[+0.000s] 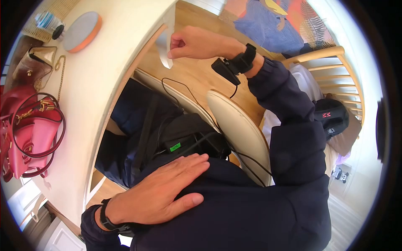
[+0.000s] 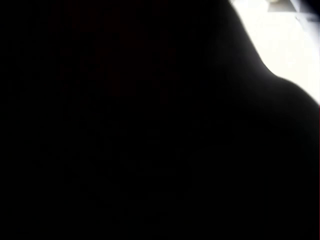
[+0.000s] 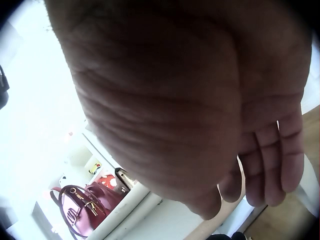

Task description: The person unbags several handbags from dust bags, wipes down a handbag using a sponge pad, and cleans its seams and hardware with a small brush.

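My left hand (image 1: 167, 190) lies flat against the front of my dark jacket (image 1: 251, 209), fingers straight and thumb apart. Just beyond its fingertips is a black bag (image 1: 194, 134) with a green label (image 1: 175, 147), near my lap. My right hand (image 1: 201, 43) is raised in the air past the edge of the white table (image 1: 90, 92), its fingers loosely bent with nothing between them. The right wrist view shows its palm (image 3: 165, 115) and relaxed fingers (image 3: 272, 170). Darkness fills most of the left wrist view.
On the table stand a pink handbag (image 1: 35, 142), a brown purse (image 1: 35, 69) with a gold chain, a round grey disc (image 1: 82, 32) with an orange rim, and a bottle (image 1: 48, 21). Padded cream seats (image 1: 236, 119) and black cables (image 1: 247, 159) are beside me. A black cap (image 1: 331, 117) hangs by a wooden chair (image 1: 345, 69).
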`<state>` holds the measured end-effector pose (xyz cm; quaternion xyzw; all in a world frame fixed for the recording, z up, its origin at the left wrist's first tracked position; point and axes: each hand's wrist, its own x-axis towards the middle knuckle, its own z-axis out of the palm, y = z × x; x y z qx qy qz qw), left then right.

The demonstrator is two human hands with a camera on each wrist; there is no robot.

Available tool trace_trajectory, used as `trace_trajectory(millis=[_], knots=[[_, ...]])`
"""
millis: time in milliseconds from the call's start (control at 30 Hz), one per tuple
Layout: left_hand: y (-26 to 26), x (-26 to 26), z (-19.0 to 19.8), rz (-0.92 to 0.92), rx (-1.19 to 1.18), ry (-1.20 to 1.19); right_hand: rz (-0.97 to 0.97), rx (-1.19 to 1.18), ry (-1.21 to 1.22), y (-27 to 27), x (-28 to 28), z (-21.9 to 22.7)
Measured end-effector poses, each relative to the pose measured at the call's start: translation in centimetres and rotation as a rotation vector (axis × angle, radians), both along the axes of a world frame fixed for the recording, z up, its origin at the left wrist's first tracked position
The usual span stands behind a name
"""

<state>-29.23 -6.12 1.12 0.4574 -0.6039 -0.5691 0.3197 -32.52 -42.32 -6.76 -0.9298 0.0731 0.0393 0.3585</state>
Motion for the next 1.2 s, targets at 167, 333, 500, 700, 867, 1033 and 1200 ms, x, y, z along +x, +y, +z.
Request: trace_trajectory(millis=[167,333,500,700,867,1033,1200], knots=[[-0.3,-0.1,0.6,-0.041,0.071,-0.088,0.01,0.052,-0.066,-0.4,-0.2,-1.0],[-0.9,0.4,0.2,-0.223,0.076,0.023,-0.005,0.025,-0.004,-0.6,0.1,-0.6],[-1.8,-0.2,0.6,-0.153,0.241,-0.001,-0.024,0.083,-0.019,-0.4,0.1,-0.4],[-1.4,-1.8,0.0,0.014,0.215,-0.224,-0.03,0.144,-0.036,0.3,0.1,-0.3],[-1.8,-1.7,-0.4,-0.025,0.244,-0.223,-0.018,0.163,-0.017,0.5,0.4,-0.6],[-2.8,-1.4,-0.1,-0.163,0.33,-0.166,-0.002,0.156,-0.039,0.5,0.7,-0.5],[-2.5,-1.9,0.2,-0.092,0.345,-0.25,-0.005,0.159,-0.054,0.3,0.7,-1.0]])
